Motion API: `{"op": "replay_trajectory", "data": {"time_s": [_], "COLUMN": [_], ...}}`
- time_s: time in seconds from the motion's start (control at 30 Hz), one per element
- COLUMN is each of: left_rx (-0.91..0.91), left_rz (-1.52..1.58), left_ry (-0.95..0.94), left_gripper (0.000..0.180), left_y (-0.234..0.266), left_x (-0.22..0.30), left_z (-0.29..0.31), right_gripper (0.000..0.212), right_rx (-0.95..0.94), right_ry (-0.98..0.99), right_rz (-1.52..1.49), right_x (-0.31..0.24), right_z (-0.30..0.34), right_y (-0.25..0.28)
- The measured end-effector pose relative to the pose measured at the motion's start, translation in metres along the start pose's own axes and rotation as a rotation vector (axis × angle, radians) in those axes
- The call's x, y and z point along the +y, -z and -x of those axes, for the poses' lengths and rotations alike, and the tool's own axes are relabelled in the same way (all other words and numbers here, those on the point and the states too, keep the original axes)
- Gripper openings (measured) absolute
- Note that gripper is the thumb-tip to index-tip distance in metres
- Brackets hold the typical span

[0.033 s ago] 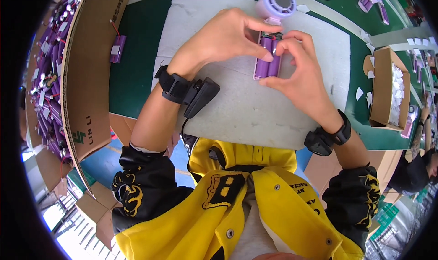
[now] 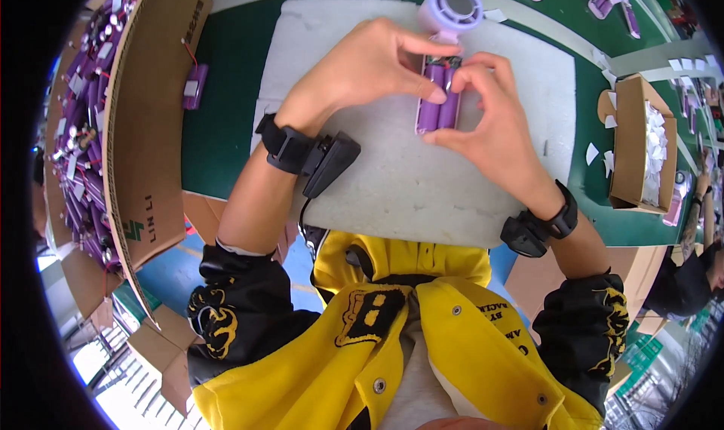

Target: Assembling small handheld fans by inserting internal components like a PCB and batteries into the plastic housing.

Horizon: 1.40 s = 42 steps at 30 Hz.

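Note:
A light purple handheld fan [image 2: 452, 9] lies on a pale foam sheet [image 2: 339, 204], its round head pointing away from me. Its handle is uncovered and holds a purple battery pack [image 2: 428, 115] of side-by-side cells, with a bit of circuit board and wires near the neck. My left hand [image 2: 366, 64] closes on the handle from the left, thumb pressed on a cell and fingers up by the neck. From the right, my right hand [image 2: 494, 105] grips the handle, its thumb at the lower end and its bent fingers by the upper cells. Those fingertips partly hide the wires.
A tall cardboard box [image 2: 154, 128] at left is full of purple battery packs [image 2: 83, 151]. One more battery pack [image 2: 194, 87] lies beside it on the green table [image 2: 219, 151]. At right stands a small box [image 2: 630, 147] of white paper pieces. Other fan parts [image 2: 615, 0] lie far right.
The whole view has shifted very slightly. Both hands keep their hold on the fan, with hardly any movement.

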<state>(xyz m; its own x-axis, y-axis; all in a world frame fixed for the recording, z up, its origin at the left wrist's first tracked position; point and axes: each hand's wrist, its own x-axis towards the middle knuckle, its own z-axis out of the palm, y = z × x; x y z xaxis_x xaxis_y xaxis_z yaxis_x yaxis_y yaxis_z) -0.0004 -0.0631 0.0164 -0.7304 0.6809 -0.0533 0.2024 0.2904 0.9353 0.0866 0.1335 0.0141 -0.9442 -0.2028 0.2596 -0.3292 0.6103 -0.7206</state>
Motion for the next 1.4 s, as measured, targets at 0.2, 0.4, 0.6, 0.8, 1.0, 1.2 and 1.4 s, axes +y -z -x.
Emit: {"op": "replay_trajectory", "data": {"time_s": [0.2, 0.4, 0.6, 0.8, 1.0, 1.2, 1.4], "left_rx": [0.021, 0.01, 0.023, -0.067, -0.084, 0.293, 0.39], "left_rz": [0.248, 0.225, 0.288, 0.257, 0.216, 0.034, 0.078], "left_ry": [0.114, 0.081, 0.059, 0.058, -0.017, -0.05, -0.002], "left_gripper": [0.048, 0.048, 0.049, 0.05, 0.049, 0.04, 0.031], "left_y": [-0.016, -0.03, -0.03, -0.028, -0.031, -0.019, -0.022], "left_x": [0.0, 0.003, -0.004, -0.006, -0.01, -0.021, -0.037], "left_z": [0.004, 0.005, 0.003, 0.002, -0.001, -0.005, -0.016], "right_gripper": [0.034, 0.016, 0.012, 0.028, 0.059, 0.054, 0.058], "right_rx": [0.067, 0.169, 0.042, -0.124, -0.181, 0.065, 0.292], "right_ry": [-0.007, -0.063, -0.097, 0.124, 0.258, 0.168, -0.285], "right_rz": [-0.189, -0.149, -0.182, 0.019, 0.268, 0.536, 0.89], "right_x": [0.018, 0.01, 0.011, 0.012, -0.01, 0.052, 0.182], "right_z": [-0.004, -0.002, -0.001, 0.011, 0.025, -0.044, -0.127], "right_y": [-0.004, -0.006, 0.001, 0.018, 0.024, 0.018, 0.087]}}
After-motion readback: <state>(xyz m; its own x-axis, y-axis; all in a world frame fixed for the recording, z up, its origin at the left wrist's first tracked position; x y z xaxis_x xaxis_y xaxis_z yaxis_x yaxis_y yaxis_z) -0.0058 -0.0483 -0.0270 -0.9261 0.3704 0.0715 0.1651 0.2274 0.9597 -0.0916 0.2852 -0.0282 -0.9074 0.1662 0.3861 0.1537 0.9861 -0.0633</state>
